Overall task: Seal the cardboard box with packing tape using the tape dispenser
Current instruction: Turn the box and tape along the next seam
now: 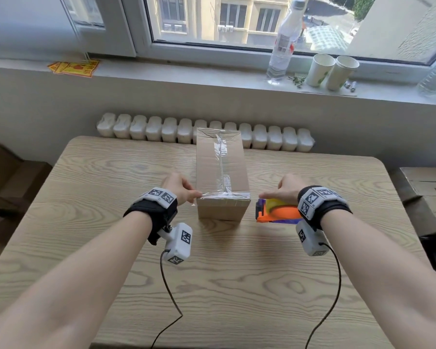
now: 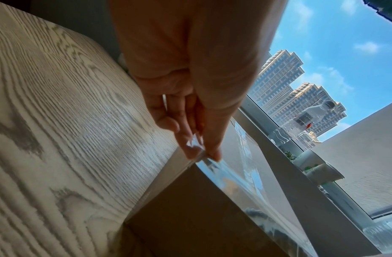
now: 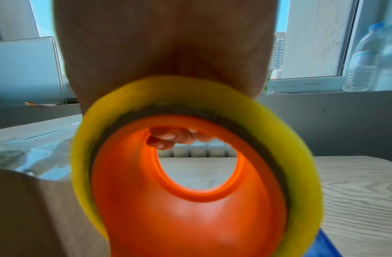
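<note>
Pinching tape at box edge, left hand; dispenser alongside.

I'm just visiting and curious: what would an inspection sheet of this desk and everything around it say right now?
Surface: wood-grain table, box standing on it.
Job's things: cardboard box with clear tape along its centre seam and across its near edge; tape dispenser, orange with a yellow roll, just right of the box.
Clutter: nothing seen on the table.
Hands: left hand pinches the tape end at the box's near left corner; right hand grips the dispenser.
Cables: black wrist-camera cables trail over the table.
Surroundings: radiator; windowsill with water bottle, two paper cups, yellow leaflets.
</note>
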`<action>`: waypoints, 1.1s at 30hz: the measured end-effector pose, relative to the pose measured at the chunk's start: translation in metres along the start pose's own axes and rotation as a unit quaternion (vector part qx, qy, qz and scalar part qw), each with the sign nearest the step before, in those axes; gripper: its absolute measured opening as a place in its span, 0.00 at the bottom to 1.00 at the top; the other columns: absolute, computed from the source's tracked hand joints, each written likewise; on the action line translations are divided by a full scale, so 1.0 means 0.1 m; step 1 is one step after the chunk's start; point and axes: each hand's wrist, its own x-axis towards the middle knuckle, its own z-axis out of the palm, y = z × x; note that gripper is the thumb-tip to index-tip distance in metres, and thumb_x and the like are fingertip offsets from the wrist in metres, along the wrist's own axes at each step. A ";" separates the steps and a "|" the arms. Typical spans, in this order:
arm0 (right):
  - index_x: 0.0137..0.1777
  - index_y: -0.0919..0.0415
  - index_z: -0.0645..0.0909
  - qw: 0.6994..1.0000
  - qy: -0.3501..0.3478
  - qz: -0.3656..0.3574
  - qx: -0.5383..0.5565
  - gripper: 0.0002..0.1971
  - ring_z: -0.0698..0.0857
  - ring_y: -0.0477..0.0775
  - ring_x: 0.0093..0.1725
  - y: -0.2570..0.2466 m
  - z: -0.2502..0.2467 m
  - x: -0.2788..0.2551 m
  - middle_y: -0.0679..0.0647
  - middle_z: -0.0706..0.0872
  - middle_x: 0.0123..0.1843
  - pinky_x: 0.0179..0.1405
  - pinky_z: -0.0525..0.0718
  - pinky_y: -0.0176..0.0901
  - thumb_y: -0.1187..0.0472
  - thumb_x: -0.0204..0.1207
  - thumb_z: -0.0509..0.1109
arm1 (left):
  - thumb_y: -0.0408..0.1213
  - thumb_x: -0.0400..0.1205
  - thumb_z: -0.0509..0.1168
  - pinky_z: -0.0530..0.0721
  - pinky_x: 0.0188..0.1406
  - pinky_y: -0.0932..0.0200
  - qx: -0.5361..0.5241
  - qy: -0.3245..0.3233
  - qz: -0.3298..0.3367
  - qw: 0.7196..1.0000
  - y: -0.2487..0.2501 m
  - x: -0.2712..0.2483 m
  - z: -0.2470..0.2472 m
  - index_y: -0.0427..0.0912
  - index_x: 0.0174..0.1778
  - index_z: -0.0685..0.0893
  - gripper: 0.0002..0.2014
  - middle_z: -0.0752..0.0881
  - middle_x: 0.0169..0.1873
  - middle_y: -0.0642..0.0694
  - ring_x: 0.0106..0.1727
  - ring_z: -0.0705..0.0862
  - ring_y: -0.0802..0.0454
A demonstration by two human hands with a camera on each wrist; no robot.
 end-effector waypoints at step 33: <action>0.23 0.56 0.68 0.986 -0.024 0.024 0.163 0.24 0.70 0.52 0.25 0.57 0.02 0.03 0.52 0.71 0.24 0.27 0.63 0.43 0.45 0.69 0.74 | 0.51 0.78 0.42 0.43 0.79 0.51 0.395 -0.058 0.382 0.834 0.16 -0.30 0.98 0.37 0.81 0.54 0.35 0.58 0.82 0.42 0.82 0.57 0.46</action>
